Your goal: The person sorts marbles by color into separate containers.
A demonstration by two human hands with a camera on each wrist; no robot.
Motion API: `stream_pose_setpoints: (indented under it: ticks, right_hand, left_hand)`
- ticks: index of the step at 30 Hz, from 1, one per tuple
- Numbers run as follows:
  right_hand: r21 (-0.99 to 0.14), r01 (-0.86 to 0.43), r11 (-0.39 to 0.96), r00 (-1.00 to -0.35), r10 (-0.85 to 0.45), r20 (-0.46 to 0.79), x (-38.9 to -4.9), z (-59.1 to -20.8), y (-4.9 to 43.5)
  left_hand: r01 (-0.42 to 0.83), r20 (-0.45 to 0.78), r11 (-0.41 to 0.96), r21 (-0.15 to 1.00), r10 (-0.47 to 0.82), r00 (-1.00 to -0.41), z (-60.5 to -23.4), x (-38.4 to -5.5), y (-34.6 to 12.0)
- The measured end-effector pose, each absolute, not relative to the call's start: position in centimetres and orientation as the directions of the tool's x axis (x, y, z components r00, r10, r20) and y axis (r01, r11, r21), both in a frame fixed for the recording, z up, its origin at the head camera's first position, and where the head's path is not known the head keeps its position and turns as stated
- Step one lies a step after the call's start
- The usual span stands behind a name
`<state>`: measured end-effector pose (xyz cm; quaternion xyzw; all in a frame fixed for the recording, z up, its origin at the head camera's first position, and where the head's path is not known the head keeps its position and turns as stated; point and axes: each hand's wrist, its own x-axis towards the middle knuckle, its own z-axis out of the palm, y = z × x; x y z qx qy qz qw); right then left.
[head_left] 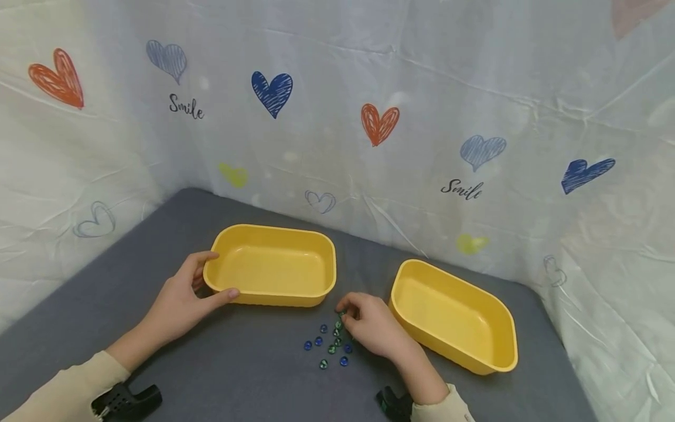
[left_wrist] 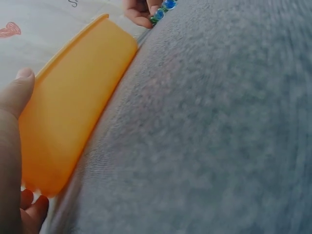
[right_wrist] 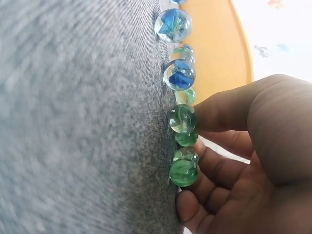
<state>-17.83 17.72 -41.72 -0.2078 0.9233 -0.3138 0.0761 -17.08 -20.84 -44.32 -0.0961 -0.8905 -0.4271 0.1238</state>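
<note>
White curtain [head_left: 327, 53] backs the grey tabletop [head_left: 253, 375]. Loose marbles [head_left: 332, 350] lie at lower centre of the frame, left of and below the fingertips of the right hand [head_left: 377, 326], the nearer hand. Its grip curls at the cluster; whether a marble is pinched cannot be told. Left hand [head_left: 181, 300] grasps the left end of the centre tray [head_left: 269, 269].

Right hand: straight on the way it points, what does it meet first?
Probably the green marbles right by the right hand; past them, the left tub. Depth is unclear, so its fingers may be touching a marble.
</note>
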Motion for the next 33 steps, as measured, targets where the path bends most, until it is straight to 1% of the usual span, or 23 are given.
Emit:
stream_pose_setpoints:
  ticks: [7,13,23,28,33]
  right_hand:
    - [-0.625,-0.311,0.716,-0.913,-0.408,-0.014,-17.8,-41.8,17.6]
    - [-0.639,-0.301,0.708,-0.923,-0.385,0.008,-17.8,-41.4,17.6]
    - [-0.67,-0.304,0.677,-0.937,-0.341,0.08,-17.1,-38.7,17.8]
    - [-0.723,-0.313,0.616,-0.942,-0.301,0.151,-17.0,-37.1,17.7]
    - [-0.761,-0.336,0.555,-0.94,-0.245,0.237,-17.7,-36.0,17.4]
  left_hand:
    - [0.279,0.292,0.58,0.765,0.074,-0.954,-44.5,-17.9,-20.3]
    - [0.321,0.319,0.568,0.758,0.107,-0.942,-44.7,-18.5,-19.7]
    - [0.339,0.315,0.547,0.765,0.141,-0.939,-44.8,-19.1,-18.5]
    - [0.344,0.312,0.541,0.767,0.153,-0.938,-44.9,-19.6,-17.9]
    - [0.348,0.314,0.541,0.766,0.158,-0.936,-45.0,-20.0,-17.6]
